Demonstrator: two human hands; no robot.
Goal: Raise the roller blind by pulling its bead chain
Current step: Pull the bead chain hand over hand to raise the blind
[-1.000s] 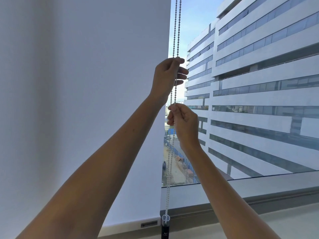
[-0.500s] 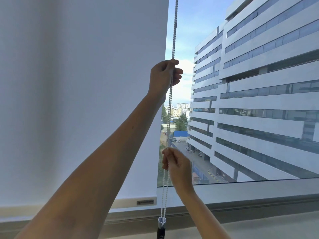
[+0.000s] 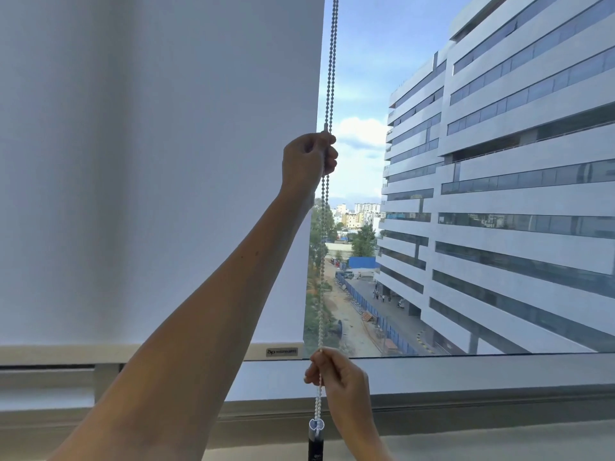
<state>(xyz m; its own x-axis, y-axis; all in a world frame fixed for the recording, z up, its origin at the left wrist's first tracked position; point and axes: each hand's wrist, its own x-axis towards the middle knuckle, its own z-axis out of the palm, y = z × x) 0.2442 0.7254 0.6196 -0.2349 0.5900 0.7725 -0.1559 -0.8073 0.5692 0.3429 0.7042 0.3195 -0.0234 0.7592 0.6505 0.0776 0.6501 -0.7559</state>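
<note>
1. Left hand (image 3: 309,159) raised, fist closed around bead chain (image 3: 330,71).
2. Right hand (image 3: 339,377) low, pinching same chain.
3. One roller blind (image 3: 149,161); bottom rail near sill.

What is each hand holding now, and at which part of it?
Both hold the bead chain. The left hand grips it high, beside the blind's edge; the right hand pinches it low, just above the bottom loop.
</note>
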